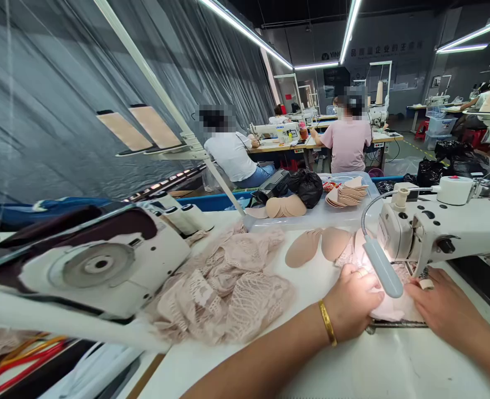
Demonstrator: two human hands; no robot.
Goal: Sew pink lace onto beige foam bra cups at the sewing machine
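My left hand (351,302), with a gold bangle on the wrist, presses curled fingers onto a pale pink fabric piece (388,310) under the lit head of a white sewing machine (440,227). Flat on the same fabric, just right of the needle, lies my right hand (440,310), its fingers partly hidden by the machine lamp (382,266). Beige bra cups (320,246) lie on the white table just beyond my left hand.
A heap of beige lace (228,282) lies left of my hands. Another machine (99,266) stands at the left. A clear tray (345,213) behind holds stacked cups, black bags beside it. Two people sit sewing at far tables.
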